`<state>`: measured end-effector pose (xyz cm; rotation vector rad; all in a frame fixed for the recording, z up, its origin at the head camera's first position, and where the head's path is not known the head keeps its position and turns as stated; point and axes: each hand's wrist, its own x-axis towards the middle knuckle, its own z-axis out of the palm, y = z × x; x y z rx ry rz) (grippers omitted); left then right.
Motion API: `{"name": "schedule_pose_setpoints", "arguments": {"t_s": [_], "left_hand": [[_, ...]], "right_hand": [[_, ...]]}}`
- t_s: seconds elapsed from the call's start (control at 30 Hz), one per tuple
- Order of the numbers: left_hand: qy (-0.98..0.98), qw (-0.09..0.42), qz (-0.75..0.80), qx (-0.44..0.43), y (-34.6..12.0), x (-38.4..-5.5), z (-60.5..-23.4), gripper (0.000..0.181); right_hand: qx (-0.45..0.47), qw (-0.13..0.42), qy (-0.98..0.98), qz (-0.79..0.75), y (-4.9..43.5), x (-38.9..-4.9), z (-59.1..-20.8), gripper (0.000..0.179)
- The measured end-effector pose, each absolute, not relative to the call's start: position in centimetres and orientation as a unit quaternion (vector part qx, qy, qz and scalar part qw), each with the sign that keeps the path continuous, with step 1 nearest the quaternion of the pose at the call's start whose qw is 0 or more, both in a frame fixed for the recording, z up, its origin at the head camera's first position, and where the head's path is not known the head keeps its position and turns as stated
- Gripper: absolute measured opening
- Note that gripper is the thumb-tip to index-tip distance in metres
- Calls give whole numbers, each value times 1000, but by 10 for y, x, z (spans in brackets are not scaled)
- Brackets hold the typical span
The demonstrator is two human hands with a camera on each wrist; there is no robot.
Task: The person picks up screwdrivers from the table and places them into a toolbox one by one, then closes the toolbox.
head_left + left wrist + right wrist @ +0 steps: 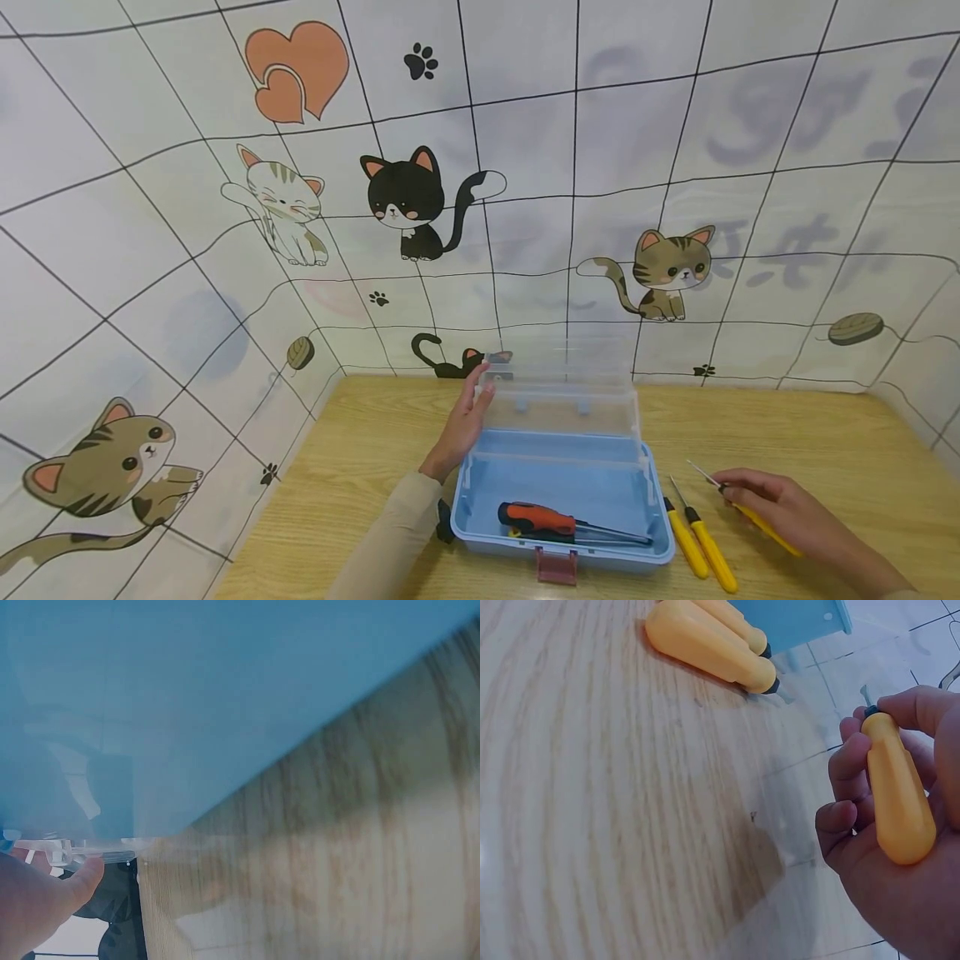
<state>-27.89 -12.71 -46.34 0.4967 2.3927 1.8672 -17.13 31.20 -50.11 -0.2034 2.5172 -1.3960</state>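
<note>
My left hand [457,429] holds the left edge of the clear lid [558,412] of a light blue toolbox [510,479]; the lid stands raised at the back. In the left wrist view the thumb [86,881] lies on the lid's edge. Inside the box rests a red and black screwdriver [547,518], partly covering something yellow. To the right of the box, my right hand [780,508] grips a screwdriver with a yellow handle [898,795], its thin shaft pointing toward the box. Two more yellow-handled screwdrivers [686,542] lie on the table between that hand and the box.
A wood-grain table [360,433] carries everything. Behind it and on the left rise walls covered with a white gridded cat-print sheet [525,233]. A dark object [445,521] shows between the left sleeve and the box. A purple latch [557,565] hangs at the box front.
</note>
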Motion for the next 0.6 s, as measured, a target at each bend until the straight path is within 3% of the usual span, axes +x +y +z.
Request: {"name": "schedule_pose_setpoints", "arguments": {"t_s": [0.6], "left_hand": [[789,29,595,148,-127,-277,-462,46]], "right_hand": [[-132,105,865,-472,314,-179,-488,38]]}}
